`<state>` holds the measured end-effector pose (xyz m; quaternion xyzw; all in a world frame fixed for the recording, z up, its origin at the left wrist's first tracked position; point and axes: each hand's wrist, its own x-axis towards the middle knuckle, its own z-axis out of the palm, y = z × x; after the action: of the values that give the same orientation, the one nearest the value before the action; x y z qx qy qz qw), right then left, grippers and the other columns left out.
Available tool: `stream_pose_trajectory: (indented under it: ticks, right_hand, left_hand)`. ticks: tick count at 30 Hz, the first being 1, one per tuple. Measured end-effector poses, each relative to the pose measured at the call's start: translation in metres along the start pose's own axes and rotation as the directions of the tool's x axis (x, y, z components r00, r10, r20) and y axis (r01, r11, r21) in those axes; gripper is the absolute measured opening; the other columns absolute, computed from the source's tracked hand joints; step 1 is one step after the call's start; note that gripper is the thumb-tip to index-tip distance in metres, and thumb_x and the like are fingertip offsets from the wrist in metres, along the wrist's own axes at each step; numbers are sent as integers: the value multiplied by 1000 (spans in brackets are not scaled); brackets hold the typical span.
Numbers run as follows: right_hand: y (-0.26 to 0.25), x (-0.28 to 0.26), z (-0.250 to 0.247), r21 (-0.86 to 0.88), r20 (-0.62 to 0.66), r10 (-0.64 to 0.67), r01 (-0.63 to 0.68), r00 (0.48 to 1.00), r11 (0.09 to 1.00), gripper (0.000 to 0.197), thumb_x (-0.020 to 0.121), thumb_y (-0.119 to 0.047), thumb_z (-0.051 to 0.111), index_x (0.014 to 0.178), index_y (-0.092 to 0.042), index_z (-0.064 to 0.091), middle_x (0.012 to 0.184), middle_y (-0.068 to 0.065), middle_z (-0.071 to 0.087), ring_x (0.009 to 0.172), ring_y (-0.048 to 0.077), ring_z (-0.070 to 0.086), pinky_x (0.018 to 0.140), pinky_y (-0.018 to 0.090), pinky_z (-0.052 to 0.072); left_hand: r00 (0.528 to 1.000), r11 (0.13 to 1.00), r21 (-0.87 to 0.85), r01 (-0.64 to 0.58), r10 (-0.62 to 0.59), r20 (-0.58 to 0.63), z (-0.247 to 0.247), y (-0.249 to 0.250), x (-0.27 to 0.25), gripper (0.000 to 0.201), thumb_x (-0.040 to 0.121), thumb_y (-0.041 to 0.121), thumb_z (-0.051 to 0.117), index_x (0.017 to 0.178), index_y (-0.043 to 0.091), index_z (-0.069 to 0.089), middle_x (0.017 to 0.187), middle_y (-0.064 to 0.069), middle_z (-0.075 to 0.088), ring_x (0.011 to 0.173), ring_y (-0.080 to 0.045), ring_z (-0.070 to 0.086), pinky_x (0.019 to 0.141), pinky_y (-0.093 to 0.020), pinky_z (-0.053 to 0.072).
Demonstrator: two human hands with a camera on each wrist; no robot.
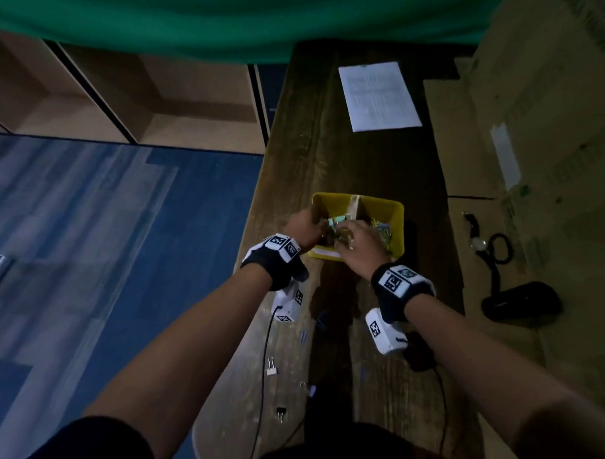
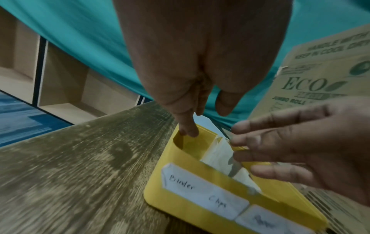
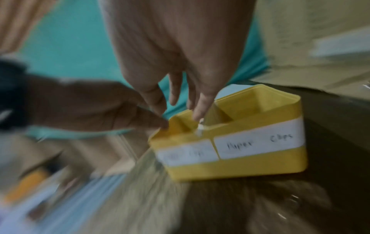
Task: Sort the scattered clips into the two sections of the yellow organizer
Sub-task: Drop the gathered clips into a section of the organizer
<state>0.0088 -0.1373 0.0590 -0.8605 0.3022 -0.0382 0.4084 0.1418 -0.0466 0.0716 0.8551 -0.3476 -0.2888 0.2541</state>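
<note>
The yellow organizer [image 1: 398, 226] stands mid-table, split by a pale divider [image 2: 218, 156]. Its front labels read "Binder Clips" [image 2: 200, 194] and "Paper Clips" [image 3: 258, 145]. Both hands hover over the left section. My left hand [image 1: 311, 225] has straight fingers, and one fingertip [image 2: 189, 132] touches the inside of the far left corner. My right hand [image 1: 349, 233] spreads its straight fingers [image 2: 260, 140] above the divider and holds nothing that I can see. Teal binder clips [image 1: 337, 223] lie in the left section, and a pile of paper clips [image 1: 383, 226] in the right.
Loose on the table near me lie a white binder clip [image 1: 271, 366], a black binder clip [image 1: 281, 412] and blue paper clips [image 1: 303, 335]. A printed sheet [image 1: 378, 96] lies at the far end. Cardboard boxes [image 1: 531, 152] border the right side, with a watch and a black cable on them.
</note>
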Motion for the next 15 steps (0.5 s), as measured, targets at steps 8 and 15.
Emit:
stream_pose_trajectory:
  ticks: [8, 15]
  right_hand:
    - [30, -132, 77, -92, 641, -216, 354, 736, 931, 23, 93, -18, 56, 114, -15, 62, 117, 6, 49, 108, 23, 53, 97, 35, 42]
    - [37, -189, 116, -357, 804, -166, 686, 571, 634, 31, 94, -11, 46, 125, -6, 51, 129, 16, 41, 119, 34, 41, 89, 40, 42]
  left_hand:
    - [988, 981, 124, -153, 152, 17, 35, -80, -120, 18, 86, 17, 59, 102, 14, 64, 95, -8, 65, 84, -26, 63, 75, -35, 50]
    - [952, 866, 438, -242, 124, 279, 85, -152, -217, 31, 90, 28, 55, 119, 17, 58, 121, -8, 49, 101, -27, 56, 77, -35, 47]
